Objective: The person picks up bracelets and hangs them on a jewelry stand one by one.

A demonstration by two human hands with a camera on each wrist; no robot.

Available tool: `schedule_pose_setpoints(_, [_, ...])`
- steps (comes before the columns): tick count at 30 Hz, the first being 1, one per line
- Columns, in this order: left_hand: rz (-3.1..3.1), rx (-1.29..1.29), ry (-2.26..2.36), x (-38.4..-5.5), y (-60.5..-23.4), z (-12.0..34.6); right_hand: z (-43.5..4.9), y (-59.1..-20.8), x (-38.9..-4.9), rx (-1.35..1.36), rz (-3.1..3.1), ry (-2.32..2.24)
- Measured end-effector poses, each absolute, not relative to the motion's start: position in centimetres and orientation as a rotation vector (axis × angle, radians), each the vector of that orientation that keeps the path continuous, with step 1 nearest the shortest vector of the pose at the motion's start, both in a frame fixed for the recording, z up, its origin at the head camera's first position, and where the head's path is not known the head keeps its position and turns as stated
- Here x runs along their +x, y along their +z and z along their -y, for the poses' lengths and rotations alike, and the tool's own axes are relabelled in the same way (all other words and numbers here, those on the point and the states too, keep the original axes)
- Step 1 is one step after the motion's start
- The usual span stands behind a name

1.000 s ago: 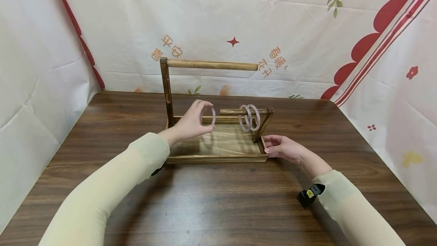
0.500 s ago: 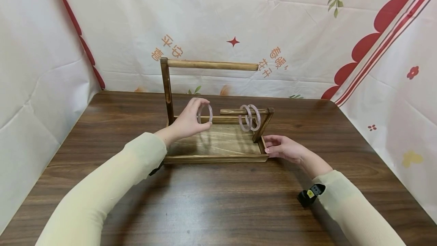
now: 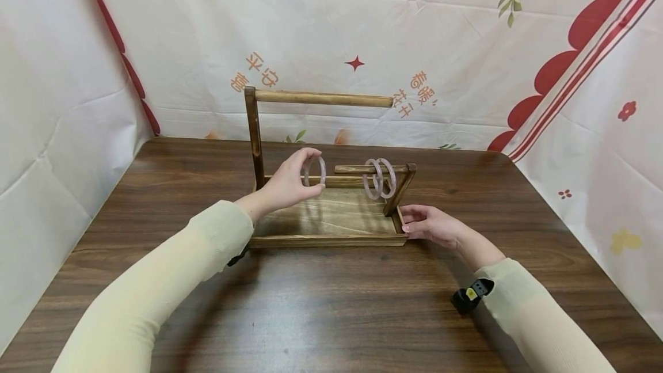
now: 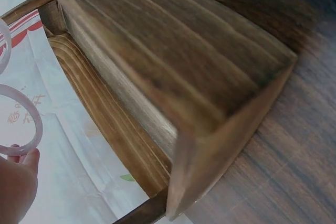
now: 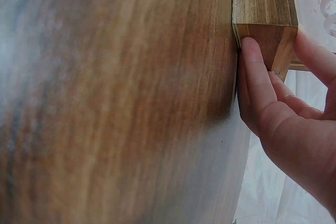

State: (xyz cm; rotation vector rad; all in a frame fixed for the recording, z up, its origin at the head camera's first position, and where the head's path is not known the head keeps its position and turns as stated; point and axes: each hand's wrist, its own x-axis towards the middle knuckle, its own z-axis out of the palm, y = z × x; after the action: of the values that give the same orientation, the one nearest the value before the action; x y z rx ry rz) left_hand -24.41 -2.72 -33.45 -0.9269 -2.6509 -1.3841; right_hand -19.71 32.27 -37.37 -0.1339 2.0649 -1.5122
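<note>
My left hand (image 3: 291, 182) pinches a pale lilac bangle (image 3: 323, 172) between thumb and fingers, holding it upright over the tray base of a wooden jewelry rack (image 3: 326, 241). The bangle is just left of the free end of the rack's low bar (image 3: 346, 170). Two similar bangles (image 3: 386, 178) hang on that bar near its right post. In the left wrist view, the held bangle (image 4: 37, 124) stands above the thumb and fingertips. My right hand (image 3: 432, 224) holds the tray's right end; in the right wrist view, fingers (image 5: 257, 72) lie against its end wall (image 5: 262, 43), with the thumb at its edge.
A taller left post (image 3: 252, 131) carries a long upper bar (image 3: 323, 98) above the left hand. The rack stands on a dark wood-grain table (image 3: 321, 304). Behind it hangs a white printed cloth (image 3: 311, 33).
The left hand has shifted slightly left and then back right with the bangle, which now shows a rounder face. The right hand and rack have stayed in place.
</note>
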Motion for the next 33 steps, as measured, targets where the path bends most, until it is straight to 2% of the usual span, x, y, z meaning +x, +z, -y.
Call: schedule_pose_setpoints(33, [2.625, -0.962, -1.427, -24.1, -31.7, 0.9, -32.1, -37.3, -19.8, -0.119, -2.053, -1.514])
